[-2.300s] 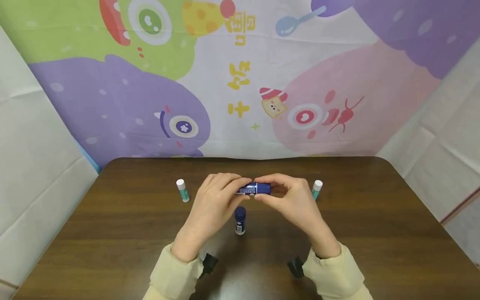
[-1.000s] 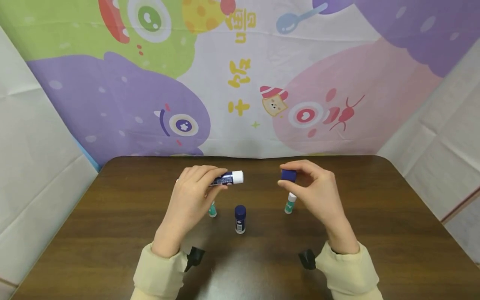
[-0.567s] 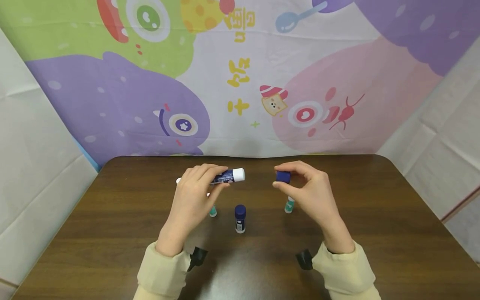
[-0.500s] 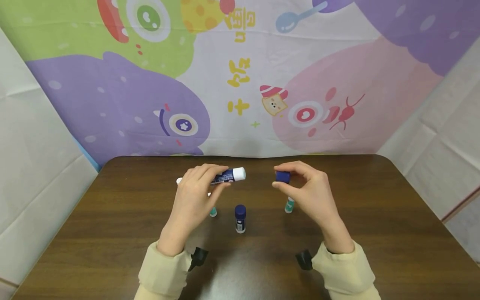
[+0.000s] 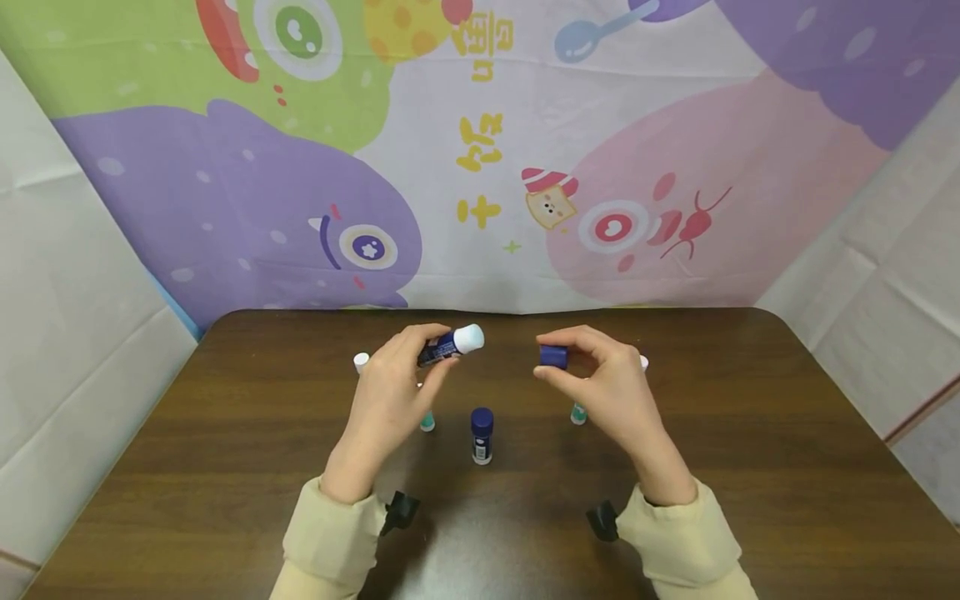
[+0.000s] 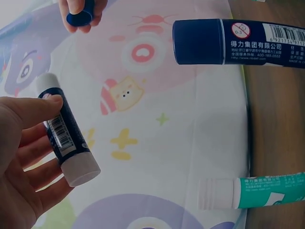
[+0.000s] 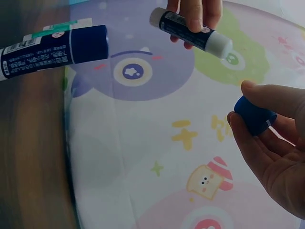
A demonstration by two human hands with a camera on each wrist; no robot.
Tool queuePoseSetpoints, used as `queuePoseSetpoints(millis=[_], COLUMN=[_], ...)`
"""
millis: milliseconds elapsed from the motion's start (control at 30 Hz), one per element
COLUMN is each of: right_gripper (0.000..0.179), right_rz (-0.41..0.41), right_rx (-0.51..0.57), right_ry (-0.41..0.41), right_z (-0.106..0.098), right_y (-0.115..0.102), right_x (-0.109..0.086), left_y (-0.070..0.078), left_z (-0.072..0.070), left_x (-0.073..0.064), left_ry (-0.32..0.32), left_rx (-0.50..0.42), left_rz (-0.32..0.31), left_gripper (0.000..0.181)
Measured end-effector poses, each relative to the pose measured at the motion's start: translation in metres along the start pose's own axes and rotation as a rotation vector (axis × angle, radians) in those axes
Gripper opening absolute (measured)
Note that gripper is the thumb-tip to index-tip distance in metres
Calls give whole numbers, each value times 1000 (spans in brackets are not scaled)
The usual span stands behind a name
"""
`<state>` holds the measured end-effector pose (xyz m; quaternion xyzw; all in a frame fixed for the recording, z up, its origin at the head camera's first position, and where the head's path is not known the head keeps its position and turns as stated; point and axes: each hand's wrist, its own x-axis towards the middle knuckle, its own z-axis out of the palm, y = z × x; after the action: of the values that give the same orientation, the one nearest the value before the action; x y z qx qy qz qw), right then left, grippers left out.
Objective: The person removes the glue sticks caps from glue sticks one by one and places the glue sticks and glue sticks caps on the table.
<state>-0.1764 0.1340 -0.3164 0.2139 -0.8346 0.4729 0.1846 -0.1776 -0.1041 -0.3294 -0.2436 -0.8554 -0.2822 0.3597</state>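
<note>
My left hand [image 5: 390,379] holds a navy glue stick [image 5: 448,346] between thumb and fingers, its uncapped white end tilted up and to the right. Off to its right, my right hand [image 5: 603,375] pinches the navy cap [image 5: 553,357] between thumb and fingertips. A gap separates cap and stick. Both wrist views show the same: the glue stick [image 6: 64,129] lies in the left fingers, and the cap [image 7: 255,116] sits between the right thumb and fingers. Below the hands, a second navy glue stick [image 5: 482,436], capped, stands upright on the table.
Several green-and-white glue sticks stand on the brown table [image 5: 480,533], partly hidden by the hands: one green stick [image 5: 427,421] at left, another green stick [image 5: 578,413] at right, with white tops farther out. A cartoon-printed cloth [image 5: 480,275] hangs behind the table.
The cap, on the glue stick at first, has come off into my right hand as the hands parted. Since then the cap has shifted left, and the stick's white end has tilted toward the camera.
</note>
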Motion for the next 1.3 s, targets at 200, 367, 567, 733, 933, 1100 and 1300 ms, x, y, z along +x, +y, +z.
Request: queuePoseSetpoints(millis=[200, 367, 567, 733, 933, 1100, 1300], right_gripper=[31, 31, 28, 26, 26, 28, 29], right_rz=[31, 38, 36, 7, 8, 24, 97], right_rx=[27, 10, -42, -65, -99, -153, -233], right_ry=[-30, -70, -116, -115, -142, -199, -243], right_z=[5, 11, 16, 21, 29, 41, 52], right_y=[1, 0, 2, 5, 10, 15, 24], right_x=[0, 0, -1, 0, 1, 2, 3], left_y=[0, 0, 0, 1, 1, -5, -10], left_z=[2, 4, 8, 14, 20, 26, 36], left_x=[0, 0, -2, -3, -2, -2, 2], left_ry=[11, 19, 9, -16, -48, -113, -254], left_rx=[-66, -105, -91, -103, -100, -146, -182], left_rz=[-41, -51, -21, -28, -54, -130, -245], left_gripper=[31, 33, 38, 33, 32, 31, 28])
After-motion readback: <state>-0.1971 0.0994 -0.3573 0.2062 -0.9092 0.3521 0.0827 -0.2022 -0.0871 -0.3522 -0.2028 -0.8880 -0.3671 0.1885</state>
